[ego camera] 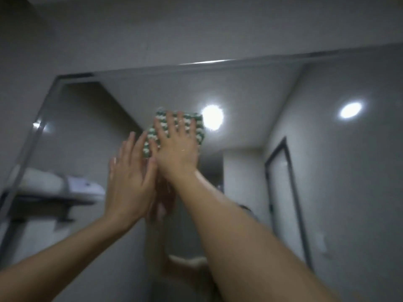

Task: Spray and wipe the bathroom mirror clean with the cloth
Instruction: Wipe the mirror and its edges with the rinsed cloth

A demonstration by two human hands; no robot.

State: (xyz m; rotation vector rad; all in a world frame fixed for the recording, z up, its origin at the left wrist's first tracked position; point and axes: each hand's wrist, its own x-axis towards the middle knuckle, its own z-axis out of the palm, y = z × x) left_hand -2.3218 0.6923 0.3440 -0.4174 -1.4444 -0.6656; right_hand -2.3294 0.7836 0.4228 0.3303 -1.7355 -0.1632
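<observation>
I see the right hand [174, 147] flat on the cloth [172, 129], fingers straight and spread, palm pressing it against the mirror [250, 127]. No curl, no pinch: it's a flat press. Cloth is green-and-white checked, folded to a rough square, tilted a bit, with its top edge and right edge showing past the fingers [168, 120].

Left hand [128, 177] is also flat, fingers straight and together, just beside the right hand on its left. Fingertips reach the cloth's lower-left edge; I can't tell whether the palm touches the glass. It holds nothing.

Both forearms come up from the bottom of the view, bare.

Cloth sits in the upper middle of the mirror, nearer the top edge than the bottom, well apart from the left edge. Mirror frame [218, 63] is a thin metal strip along the top and down the left side.

Reflected in the glass: two ceiling lights [212, 116], one just beside the cloth's upper-right corner; a shelf with folded white towels [63, 184] near the left edge; a dark-framed door [283, 192] on the right. View is soft with blur.
</observation>
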